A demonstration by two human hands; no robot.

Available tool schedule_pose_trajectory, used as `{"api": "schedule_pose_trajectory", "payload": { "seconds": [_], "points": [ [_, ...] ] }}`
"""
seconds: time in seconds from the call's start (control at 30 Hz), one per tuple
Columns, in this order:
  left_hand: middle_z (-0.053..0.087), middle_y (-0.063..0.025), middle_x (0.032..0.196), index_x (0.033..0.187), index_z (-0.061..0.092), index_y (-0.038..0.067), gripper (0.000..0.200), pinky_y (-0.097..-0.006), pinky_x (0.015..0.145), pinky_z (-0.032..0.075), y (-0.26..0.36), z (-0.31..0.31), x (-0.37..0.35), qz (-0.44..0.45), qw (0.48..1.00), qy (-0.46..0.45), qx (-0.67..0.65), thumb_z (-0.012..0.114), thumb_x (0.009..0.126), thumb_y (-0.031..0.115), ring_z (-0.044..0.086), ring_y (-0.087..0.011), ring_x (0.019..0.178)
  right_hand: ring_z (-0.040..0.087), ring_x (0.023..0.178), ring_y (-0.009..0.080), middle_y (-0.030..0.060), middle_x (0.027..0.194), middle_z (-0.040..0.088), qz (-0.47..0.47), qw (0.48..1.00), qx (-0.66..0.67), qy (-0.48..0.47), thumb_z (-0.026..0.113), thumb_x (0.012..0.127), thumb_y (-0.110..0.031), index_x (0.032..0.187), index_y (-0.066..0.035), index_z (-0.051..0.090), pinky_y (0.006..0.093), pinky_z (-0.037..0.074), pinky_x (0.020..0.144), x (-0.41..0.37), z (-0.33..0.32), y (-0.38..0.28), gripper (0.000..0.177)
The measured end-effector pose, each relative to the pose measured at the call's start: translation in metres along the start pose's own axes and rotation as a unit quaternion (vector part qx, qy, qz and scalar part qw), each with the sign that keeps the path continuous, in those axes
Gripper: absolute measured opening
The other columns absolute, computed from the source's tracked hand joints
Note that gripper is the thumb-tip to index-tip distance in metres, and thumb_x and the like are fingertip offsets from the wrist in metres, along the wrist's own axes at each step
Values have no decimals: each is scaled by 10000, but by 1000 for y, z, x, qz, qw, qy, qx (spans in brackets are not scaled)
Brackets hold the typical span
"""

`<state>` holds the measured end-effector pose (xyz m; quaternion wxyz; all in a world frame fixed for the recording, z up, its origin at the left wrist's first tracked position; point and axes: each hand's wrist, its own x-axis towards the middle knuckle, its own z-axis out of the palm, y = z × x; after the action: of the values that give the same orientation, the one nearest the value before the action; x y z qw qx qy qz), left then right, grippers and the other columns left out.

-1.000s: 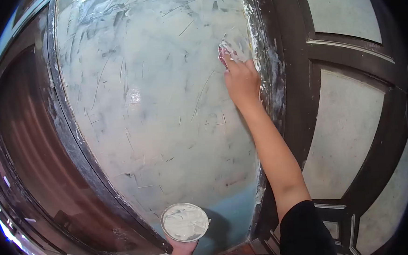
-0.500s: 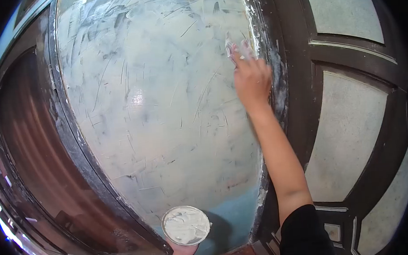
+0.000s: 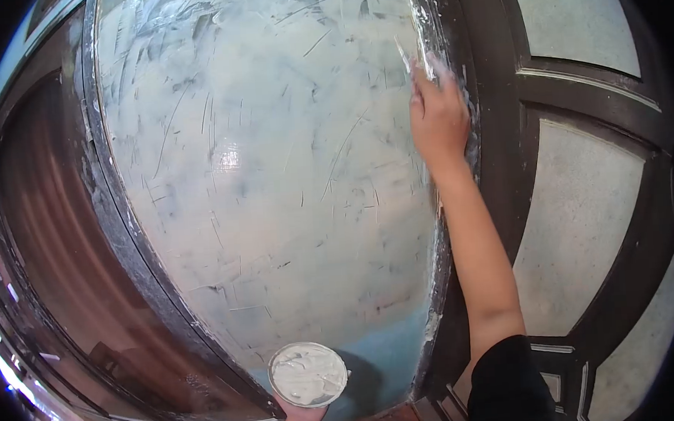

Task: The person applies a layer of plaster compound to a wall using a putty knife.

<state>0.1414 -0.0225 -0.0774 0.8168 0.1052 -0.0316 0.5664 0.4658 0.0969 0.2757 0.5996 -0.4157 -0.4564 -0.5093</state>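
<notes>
A round container of whitish paste rests in my left hand, which grips it from below at the bottom of the view. My right hand is raised at the upper right, its fingers closed around a thin, pale scraper. The scraper's blade is close to the right edge of the wall panel, beside the dark, paste-smeared frame. Whitish paste with dark streaks and scratches covers most of the panel, and a blue patch shows at its lower right.
A dark wooden door with pale panels stands on the right. To the left, a dark frame borders glass with a brown curtain behind it. Reddish floor shows along the bottom edge.
My right hand has moved right and slightly down, from the panel's edge toward the dark frame, and the scraper has turned more edge-on. The container in my left hand has hardly moved.
</notes>
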Motion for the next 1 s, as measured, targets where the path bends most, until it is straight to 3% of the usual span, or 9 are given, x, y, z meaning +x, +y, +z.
{"api": "schedule_pose_trajectory", "payload": {
  "seconds": [0.03, 0.2, 0.33, 0.47, 0.63, 0.73, 0.8, 0.87, 1.0],
  "points": [
    [504, -124, 1455, 1404, 514, 187, 698, -775, 1053, 296, -4, 0, -1, 36, 992, 38, 112, 406, 899, 657, 469, -447, 1311, 614, 1087, 305, 72, 1368, 558, -3, 1000, -15, 15, 661, 827, -79, 1282, -223, 661, 441, 504, 946, 8, 6, 5, 478],
    [514, -122, 1446, 1398, 521, 187, 678, -763, 1053, 302, -9, -7, 4, 36, 991, 50, 120, 410, 908, 642, 474, -436, 1310, 615, 1089, 308, 81, 1375, 552, 5, 995, -86, -49, 663, 822, -73, 1291, -215, 652, 425, 525, 920, 9, 36, -1, 490],
    [511, -124, 1451, 1403, 515, 186, 691, -770, 1061, 292, -10, 0, 1, -3, 997, 39, 61, 407, 903, 652, 466, -437, 1323, 610, 1116, 305, 76, 1393, 538, -28, 995, -1, -93, 659, 821, -63, 1300, -194, 642, 423, 536, 895, -19, 13, -18, 497],
    [503, -132, 1456, 1412, 507, 184, 745, -776, 1057, 299, -9, 2, -2, 2, 998, 21, 65, 380, 887, 697, 464, -449, 1322, 605, 1142, 288, 73, 1401, 525, -3, 999, -44, 5, 661, 815, -63, 1295, -190, 643, 419, 537, 888, -7, 14, 0, 497],
    [515, -148, 1440, 1408, 511, 186, 736, -784, 1039, 310, -14, 2, 0, 8, 997, 35, 71, 377, 889, 691, 478, -472, 1298, 624, 988, 287, 70, 1411, 530, -36, 989, -68, -126, 634, 834, -100, 1274, -178, 661, 416, 517, 869, -31, 20, -15, 448],
    [517, -149, 1437, 1402, 517, 186, 724, -786, 1035, 311, -16, 9, -5, -8, 998, 56, -5, 378, 892, 682, 483, -473, 1292, 630, 971, 274, 69, 1423, 529, -49, 995, -54, -64, 629, 832, -92, 1259, -180, 672, 423, 511, 832, -37, 5, -15, 438],
    [524, -148, 1428, 1395, 521, 180, 722, -777, 1041, 316, -14, 5, -6, -10, 999, 49, -8, 377, 894, 679, 488, -468, 1289, 623, 999, 281, 76, 1436, 519, -25, 998, -36, -50, 620, 837, -83, 1286, -178, 654, 439, 496, 855, -30, 10, -5, 460],
    [517, -145, 1435, 1403, 513, 176, 736, -766, 1052, 316, -17, 1, -6, 32, 991, 63, 112, 377, 891, 687, 478, -460, 1302, 611, 1037, 285, 86, 1451, 503, 36, 990, -104, -88, 622, 838, -75, 1317, -177, 630, 441, 477, 888, -24, 13, 0, 490],
    [494, -135, 1461, 1426, 490, 178, 769, -755, 1066, 312, -19, -2, -7, 27, 993, 31, 113, 379, 880, 708, 456, -446, 1331, 588, 1134, 302, 101, 1458, 485, -25, 986, -77, -145, 642, 837, -74, 1329, -145, 615, 435, 443, 941, -58, -1, -19, 498]
  ]
}}
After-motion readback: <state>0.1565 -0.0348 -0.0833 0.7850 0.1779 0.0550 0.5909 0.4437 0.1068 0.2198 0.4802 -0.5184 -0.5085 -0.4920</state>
